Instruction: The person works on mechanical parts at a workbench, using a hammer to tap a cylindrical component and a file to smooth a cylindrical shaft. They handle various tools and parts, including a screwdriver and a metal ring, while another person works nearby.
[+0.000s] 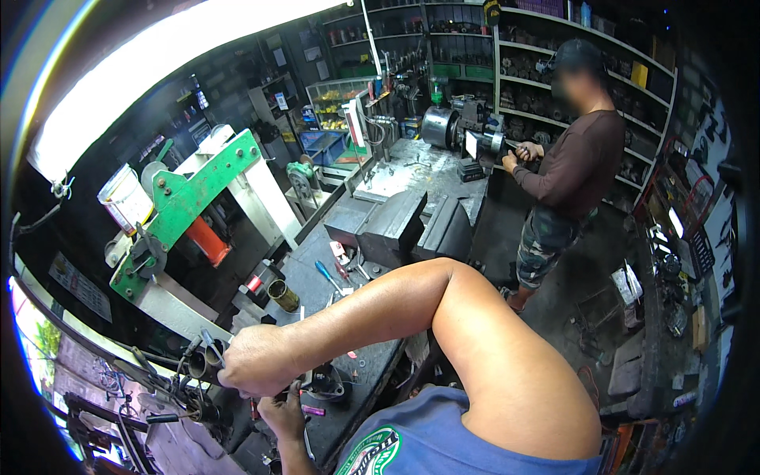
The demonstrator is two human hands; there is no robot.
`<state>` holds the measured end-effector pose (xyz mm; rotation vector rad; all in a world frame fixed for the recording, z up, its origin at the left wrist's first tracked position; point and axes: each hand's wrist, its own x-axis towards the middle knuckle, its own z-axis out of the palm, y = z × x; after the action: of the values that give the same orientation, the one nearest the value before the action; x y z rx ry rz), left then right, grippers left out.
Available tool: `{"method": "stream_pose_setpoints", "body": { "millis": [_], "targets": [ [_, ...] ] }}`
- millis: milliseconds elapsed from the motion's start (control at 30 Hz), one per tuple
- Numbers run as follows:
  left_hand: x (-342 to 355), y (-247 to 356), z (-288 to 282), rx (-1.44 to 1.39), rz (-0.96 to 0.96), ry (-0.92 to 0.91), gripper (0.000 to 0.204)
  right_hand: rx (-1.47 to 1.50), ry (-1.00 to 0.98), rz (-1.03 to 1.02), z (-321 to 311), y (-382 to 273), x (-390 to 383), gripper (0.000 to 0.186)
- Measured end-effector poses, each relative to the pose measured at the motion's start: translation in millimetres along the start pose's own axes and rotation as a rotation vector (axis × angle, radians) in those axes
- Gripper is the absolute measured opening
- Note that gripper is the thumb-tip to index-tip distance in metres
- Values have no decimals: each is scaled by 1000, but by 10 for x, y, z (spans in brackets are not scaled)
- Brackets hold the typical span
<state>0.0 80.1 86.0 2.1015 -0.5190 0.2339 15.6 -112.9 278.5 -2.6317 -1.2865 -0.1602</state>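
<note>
My right arm reaches across the workbench (pixel 313 249) to the left, its elbow bent and raised. At its end my right hand (pixel 261 360) is closed in a fist, with whatever it grips hidden behind the fingers. Just below it my left hand (pixel 283 413) has its fingers curled, the thumb pointing up toward the fist; what they hold cannot be made out. A dark round metal part (pixel 326 381) sits on the bench beside both hands, partly covered by my right forearm. Close to it lies a small purple cylinder (pixel 314 410). Tool handles in a holder (pixel 204 358) stand left of the fist.
Beyond my forearm are a large bench vise (pixel 396 226), a blue-handled screwdriver (pixel 324 271) and an open tin (pixel 283 295). A green-and-white press frame (pixel 194 190) rises at left. At right, a person (pixel 574 150) works by a machine (pixel 467 131); shelves of parts (pixel 534 83) stand behind.
</note>
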Motion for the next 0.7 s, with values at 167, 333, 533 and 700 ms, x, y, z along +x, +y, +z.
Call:
{"method": "stream_pose_setpoints", "body": {
  "millis": [167, 333, 533, 700],
  "targets": [
    [-16, 19, 5, -57, 109, 40, 21, 36, 0, 10, -32, -40, -5, 34],
    [-1, 9, 1, 28, 144, 38, 16, 15, -90, 15, -109, -51, 30, 40],
    [-21, -101, 31, 13, 85, 27, 18, 218, 117, -129, 250, 111, 88, 39],
    [-66, -177, 73, 102, 163, 60, 31, 798, 538, -225, 814, 22, 131, 50]
  ]
}}
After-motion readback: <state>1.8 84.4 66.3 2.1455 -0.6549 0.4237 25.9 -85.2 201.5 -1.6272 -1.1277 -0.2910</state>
